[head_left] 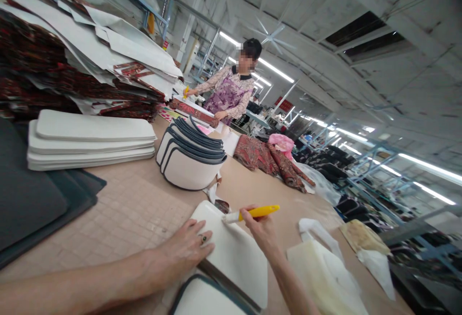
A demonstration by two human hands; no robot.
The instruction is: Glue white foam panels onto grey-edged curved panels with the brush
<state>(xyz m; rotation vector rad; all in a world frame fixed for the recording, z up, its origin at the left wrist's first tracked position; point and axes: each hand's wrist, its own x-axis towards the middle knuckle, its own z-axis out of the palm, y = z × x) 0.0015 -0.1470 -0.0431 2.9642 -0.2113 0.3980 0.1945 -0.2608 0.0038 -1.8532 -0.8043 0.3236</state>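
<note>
At the far left, dark flat sheets [32, 195] lie on the brown-covered table [137, 209], and behind them rises a tall, uneven pile of red-patterned pieces with white backs [119, 50]. Just right of the dark sheets, partly over them, sits a neat stack of white panels [94, 139] with rounded corners. The left forearm reaches in from the lower left, and the left hand [193, 245], a ring on one finger, rests on the left edge of a single white panel [236, 257], its fingers extended and loosely spread, clasping nothing. Beyond that hand stands a nested group of curved, dark-edged white pieces [191, 168]; at the bottom, a dark-edged panel [212, 300] lies beside the single one. Farther back, a co-worker [229, 89] in a purple apron holds a yellow-handled tool over patterned material. The single panel lies slantwise between the person's two hands. The right hand [258, 226] grips a yellow-handled brush [265, 210], fingers closed round it, the pale brush end at the panel's upper right edge. Farther right come patterned cloth [256, 154], a pink bundle [281, 144], a whitish container [321, 271] near the right forearm and a yellowish piece [364, 238].
</note>
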